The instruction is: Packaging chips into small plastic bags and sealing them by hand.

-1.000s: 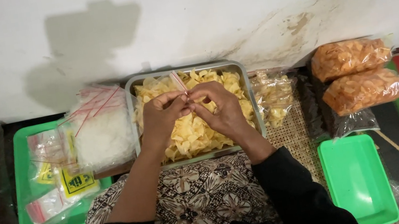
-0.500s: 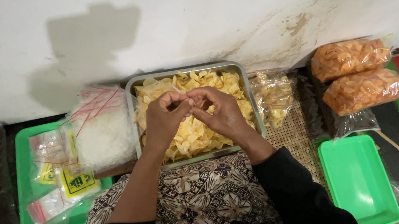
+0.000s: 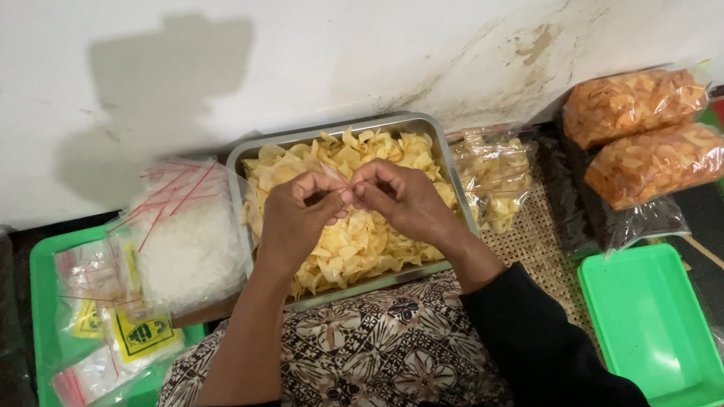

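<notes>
Centrally, both hands [image 3: 350, 203] meet fingertip-to-fingertip, pinching something small, over chip tray [image 3: 439, 138]; rim near.

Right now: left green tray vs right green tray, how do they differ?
The left green tray is loaded: a stack of clear zip bags and small packets lie in it. The right green tray shows only its bare floor. The left green tray sits beside the metal pan of yellow chips, nearer the wall; the right green tray sits lower in the frame, below the bags of orange chips. Both are rectangular, rimmed and the same bright green.
</notes>
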